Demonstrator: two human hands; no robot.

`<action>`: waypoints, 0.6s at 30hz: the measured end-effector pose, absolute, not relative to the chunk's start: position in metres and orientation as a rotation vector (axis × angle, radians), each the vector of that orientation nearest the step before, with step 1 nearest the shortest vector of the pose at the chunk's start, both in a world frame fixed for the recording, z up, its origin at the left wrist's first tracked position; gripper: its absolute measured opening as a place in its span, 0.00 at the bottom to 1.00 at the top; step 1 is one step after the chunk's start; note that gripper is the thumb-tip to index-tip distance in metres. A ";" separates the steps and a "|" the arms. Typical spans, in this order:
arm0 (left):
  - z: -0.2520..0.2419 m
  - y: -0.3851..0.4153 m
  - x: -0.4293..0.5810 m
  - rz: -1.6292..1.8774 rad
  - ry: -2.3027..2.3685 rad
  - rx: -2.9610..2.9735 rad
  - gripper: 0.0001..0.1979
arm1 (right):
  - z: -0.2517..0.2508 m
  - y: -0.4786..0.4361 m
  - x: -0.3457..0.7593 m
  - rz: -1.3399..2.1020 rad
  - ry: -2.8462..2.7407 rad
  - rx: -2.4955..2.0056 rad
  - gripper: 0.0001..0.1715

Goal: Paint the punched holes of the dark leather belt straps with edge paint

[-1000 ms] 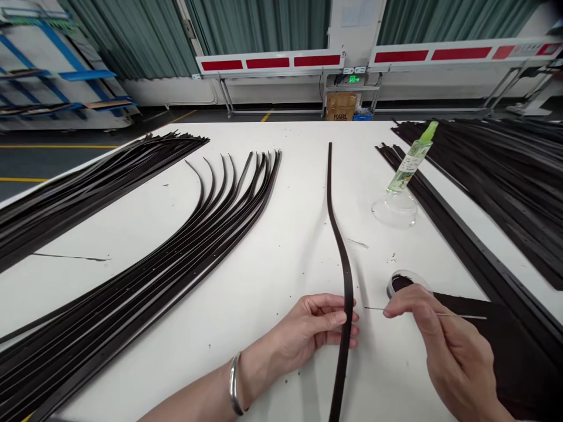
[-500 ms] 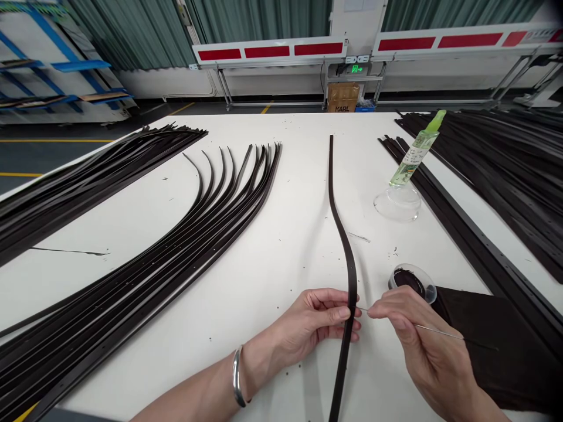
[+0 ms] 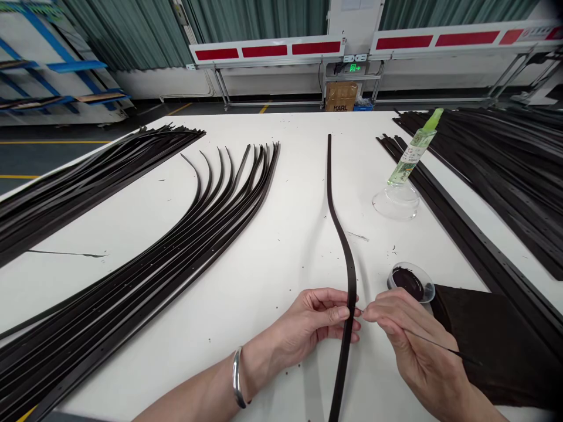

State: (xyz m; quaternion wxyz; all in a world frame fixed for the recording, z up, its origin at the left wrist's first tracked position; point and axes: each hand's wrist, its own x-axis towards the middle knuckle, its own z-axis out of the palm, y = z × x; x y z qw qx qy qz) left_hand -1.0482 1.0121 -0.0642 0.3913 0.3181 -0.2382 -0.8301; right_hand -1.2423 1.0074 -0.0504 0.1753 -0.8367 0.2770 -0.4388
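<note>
My left hand [image 3: 319, 319], with a silver bangle on its wrist, pinches a long dark strap [image 3: 342, 234] between thumb and fingers. The strap runs from the far part of the table down past the bottom edge, curving where it is lifted. My right hand [image 3: 416, 340] closes round a thin metal rod [image 3: 433, 341] with a dark rear end. Its front tip meets the strap's right edge, beside my left fingertips. Just beyond my right hand is a small clear dish [image 3: 412, 281] of dark paste or liquid. A dark cloth or leather piece [image 3: 497, 346] lies under my right forearm's side.
Several dark straps [image 3: 176, 252] fan across the table's left, with another bundle [image 3: 88, 181] behind them. More strips [image 3: 466, 234] lie at right. A green spray bottle [image 3: 413, 155] leans in a clear round holder [image 3: 396, 202]. Dark specks dot the white table [image 3: 246, 305].
My right hand has moved slightly left, bringing the rod closer to the strap; the rod's rear end has shifted left and down. My left hand holds the strap in the same place.
</note>
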 end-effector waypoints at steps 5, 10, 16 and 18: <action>-0.063 1.013 -1.048 -2.102 -0.611 0.807 0.09 | -0.050 1.008 -1.243 -1.235 0.805 -2.345 0.19; -0.062 1.012 -1.049 -2.090 -0.608 0.823 0.09 | -0.050 1.007 -1.240 -1.230 0.803 -2.349 0.19; -0.062 1.013 -1.049 -2.093 -0.594 0.824 0.09 | -0.047 1.010 -1.246 -1.236 0.834 -2.257 0.17; -0.062 1.013 -1.048 -2.092 -0.568 0.815 0.09 | -0.047 1.017 -1.255 -1.286 0.970 -2.162 0.17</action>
